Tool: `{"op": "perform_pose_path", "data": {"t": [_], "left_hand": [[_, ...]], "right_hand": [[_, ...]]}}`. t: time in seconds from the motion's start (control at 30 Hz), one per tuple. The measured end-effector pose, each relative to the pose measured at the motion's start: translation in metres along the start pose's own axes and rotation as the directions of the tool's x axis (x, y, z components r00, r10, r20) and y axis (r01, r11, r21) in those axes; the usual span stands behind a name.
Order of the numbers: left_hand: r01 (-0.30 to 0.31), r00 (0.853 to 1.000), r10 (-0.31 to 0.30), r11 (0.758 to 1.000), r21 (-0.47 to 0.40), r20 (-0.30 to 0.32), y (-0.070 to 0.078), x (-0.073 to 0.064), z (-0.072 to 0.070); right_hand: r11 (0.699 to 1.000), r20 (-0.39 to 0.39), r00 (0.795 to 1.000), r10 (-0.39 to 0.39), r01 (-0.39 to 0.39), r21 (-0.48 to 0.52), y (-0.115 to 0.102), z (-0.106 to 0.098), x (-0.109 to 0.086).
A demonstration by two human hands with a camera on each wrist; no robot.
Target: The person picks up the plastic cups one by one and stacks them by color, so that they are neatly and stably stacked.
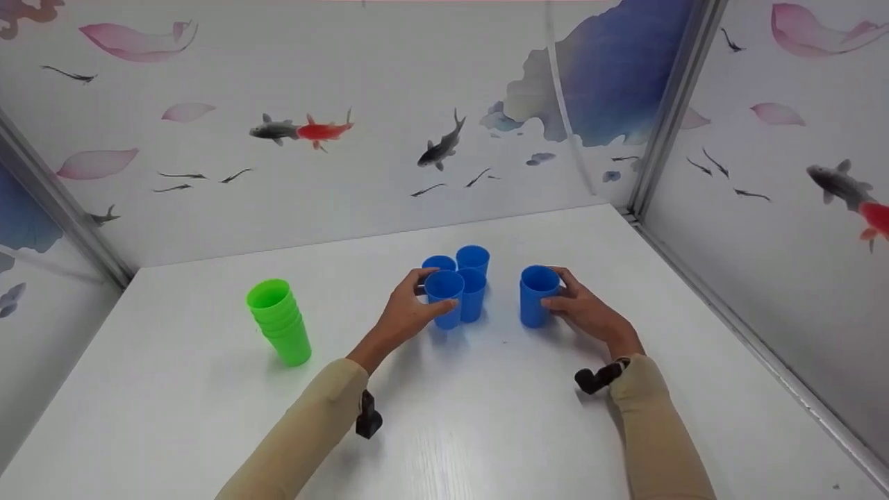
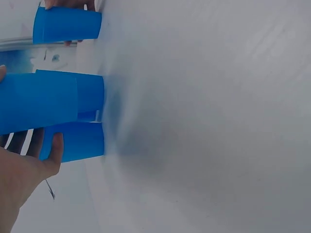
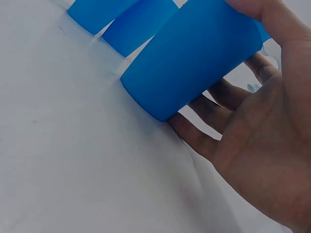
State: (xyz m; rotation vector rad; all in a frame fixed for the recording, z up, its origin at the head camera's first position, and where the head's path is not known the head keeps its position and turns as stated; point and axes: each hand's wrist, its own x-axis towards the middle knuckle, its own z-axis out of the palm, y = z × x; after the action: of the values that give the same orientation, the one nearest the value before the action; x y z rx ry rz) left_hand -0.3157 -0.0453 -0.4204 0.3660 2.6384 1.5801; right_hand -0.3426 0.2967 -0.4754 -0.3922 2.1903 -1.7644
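My left hand (image 1: 403, 312) grips a blue cup (image 1: 443, 300) between thumb and fingers. In the left wrist view this held cup (image 2: 39, 103) is upright, its base higher off the table than those of the cups behind it. Three other blue cups stand close around it: one behind left (image 1: 439, 262), one behind (image 1: 473, 255), one just right (image 1: 474, 298). To the right, my right hand (image 1: 590, 316) wraps round another upright blue cup (image 1: 535, 305), thumb on the near side. A second rim edge shows just below its top, as of nested cups.
A leaning stack of several nested green cups (image 1: 290, 340) stands on the white table (image 1: 472, 417) at the left. Printed panels (image 1: 312, 194) wall the table at the back and sides. A small black camera sits at each wrist.
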Motion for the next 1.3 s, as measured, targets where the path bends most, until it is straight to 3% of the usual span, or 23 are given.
{"op": "perform_pose_path", "data": {"t": [0.47,0.7,0.93,1.3], "left_hand": [[0.026,0.999,-0.028,0.998,-0.061,-0.029,0.033,0.019,-0.018],[0.012,1.0,-0.012,0.997,-0.074,0.001,0.056,0.028,-0.025],[-0.019,1.0,0.02,0.998,-0.059,0.012,0.073,0.028,-0.02],[-0.053,0.998,0.057,0.994,-0.095,0.036,0.1,0.031,0.001]], "right_hand": [[1.0,-0.008,1.0,-0.002,0.003,0.028,0.002,-0.001,-0.004],[0.998,0.01,1.0,-0.017,0.016,0.064,0.001,0.0,-0.002],[1.0,-0.001,1.0,-0.001,0.001,0.022,-0.001,0.003,0.0],[1.0,-0.023,0.999,0.026,-0.026,0.002,-0.001,0.004,0.002]]}}
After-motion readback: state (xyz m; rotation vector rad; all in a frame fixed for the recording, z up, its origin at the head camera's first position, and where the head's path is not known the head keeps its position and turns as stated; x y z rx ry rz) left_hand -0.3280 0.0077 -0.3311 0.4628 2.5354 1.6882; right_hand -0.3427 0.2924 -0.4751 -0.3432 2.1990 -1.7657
